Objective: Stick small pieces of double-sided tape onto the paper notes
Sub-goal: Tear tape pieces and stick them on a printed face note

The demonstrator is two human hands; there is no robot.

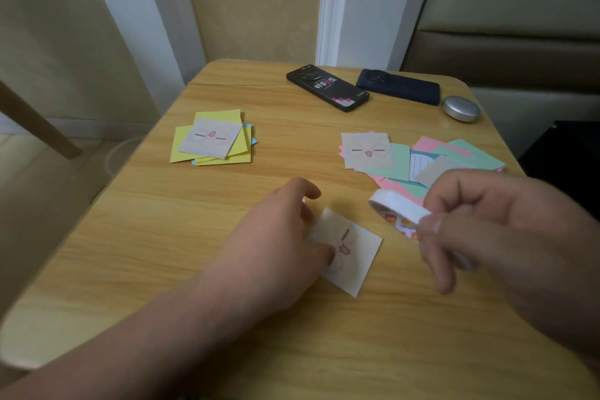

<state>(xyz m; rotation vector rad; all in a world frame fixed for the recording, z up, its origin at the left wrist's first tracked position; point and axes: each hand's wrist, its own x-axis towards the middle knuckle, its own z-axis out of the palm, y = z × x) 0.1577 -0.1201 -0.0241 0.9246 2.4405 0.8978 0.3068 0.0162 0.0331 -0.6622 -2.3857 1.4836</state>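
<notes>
A pale paper note with a cartoon face (355,256) lies on the wooden table (146,237) in front of me. My left hand (279,237) rests on its left part, thumb tip pressed onto the paper near the face drawing. My right hand (487,230) hovers to the right, gripping a white roll of double-sided tape (397,206) between thumb and fingers, slightly blurred. A stack of yellow notes topped by a face note (212,138) sits further back on the left. A spread of pink, green and face notes (406,156) lies at the back right.
Two dark phones (328,88) (399,86) lie side by side at the table's far edge, with a round silver case (461,108) to their right. A patterned note (402,226) shows under the tape roll. A wooden chair leg (35,120) stands at the left.
</notes>
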